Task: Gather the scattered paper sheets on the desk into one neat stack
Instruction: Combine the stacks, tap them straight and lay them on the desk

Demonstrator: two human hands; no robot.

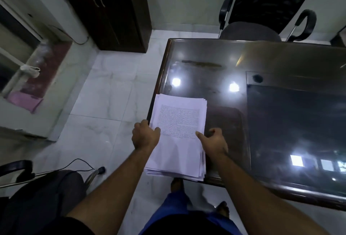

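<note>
A stack of white paper sheets (177,122) lies at the near left corner of the dark glossy desk (215,70), its near end jutting past the desk's edge. The top sheet carries a block of printed text. The edges of the stack are slightly uneven. My left hand (145,135) grips the stack's left edge, thumb on top and fingers curled under. My right hand (213,141) holds the right edge, thumb lying on the top sheet and fingers curled beside the stack.
A dark glass panel (295,126) covers the desk's right part. An office chair (250,29) stands behind the desk, another chair (37,193) at my lower left with a cable on it. A dark cabinet (112,14) stands by the wall. White tiled floor lies left.
</note>
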